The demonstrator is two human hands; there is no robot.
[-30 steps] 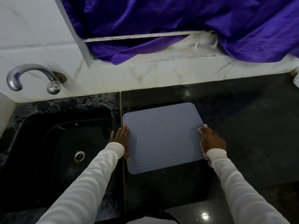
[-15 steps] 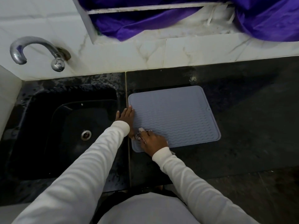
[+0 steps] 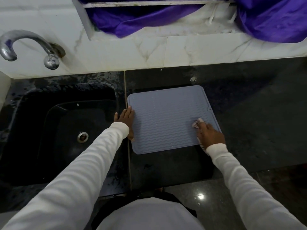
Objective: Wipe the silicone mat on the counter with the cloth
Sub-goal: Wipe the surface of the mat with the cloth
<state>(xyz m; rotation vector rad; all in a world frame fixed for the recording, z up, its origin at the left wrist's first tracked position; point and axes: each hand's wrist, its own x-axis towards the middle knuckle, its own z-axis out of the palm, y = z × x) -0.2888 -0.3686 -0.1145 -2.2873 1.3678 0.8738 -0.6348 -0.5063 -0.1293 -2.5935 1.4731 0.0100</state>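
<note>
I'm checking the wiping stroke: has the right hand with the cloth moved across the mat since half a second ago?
Yes. The right hand with the cloth went from beside the left hand at the mat's sink-side edge to its far right edge.

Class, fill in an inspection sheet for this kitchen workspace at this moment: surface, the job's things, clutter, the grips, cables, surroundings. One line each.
Surface: dark stone counter, speckled with wet patches near the sink.
Job's things: grey silicone mat lies flat on the counter; cloth sits on the mat's right part, mostly hidden under the hand.
Clutter: a small pale fleck behind the mat; otherwise nothing seen.
Grips: left hand pressed flat on the mat's left edge; right hand closed on the cloth.
Cables: nothing seen.
Surroundings: black sink with drain to the left, metal tap on the white tiled wall, purple fabric above.
</note>
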